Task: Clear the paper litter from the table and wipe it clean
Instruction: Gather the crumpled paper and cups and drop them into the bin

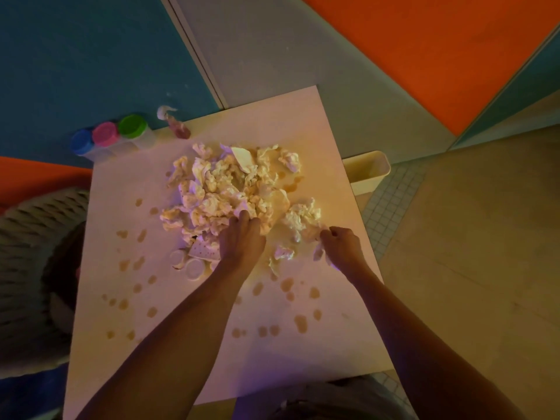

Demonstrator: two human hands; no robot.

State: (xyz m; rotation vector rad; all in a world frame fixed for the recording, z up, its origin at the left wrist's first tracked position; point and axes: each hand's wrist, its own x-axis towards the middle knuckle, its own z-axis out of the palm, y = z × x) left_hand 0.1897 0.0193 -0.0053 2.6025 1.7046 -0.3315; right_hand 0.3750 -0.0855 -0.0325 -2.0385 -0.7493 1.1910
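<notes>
A big heap of crumpled white paper (224, 186) lies on the middle of the white table (188, 344). My left hand (242, 237) presses into the heap's near edge, its fingers curled over the paper. My right hand (341, 245) is to the right, pinching a small crumpled paper scrap (318, 253) beside a loose wad (303, 218). Another small wad (283, 253) lies between my hands. Brownish spill spots (300, 324) dot the tabletop around and in front of the heap.
A white bin (368, 172) stands off the table's right edge. Three tubs with blue, pink and green lids (106, 134) and a spray bottle (177, 125) stand at the far left corner. Small white lids (194, 267) lie by my left wrist. A woven chair (33, 268) is on the left.
</notes>
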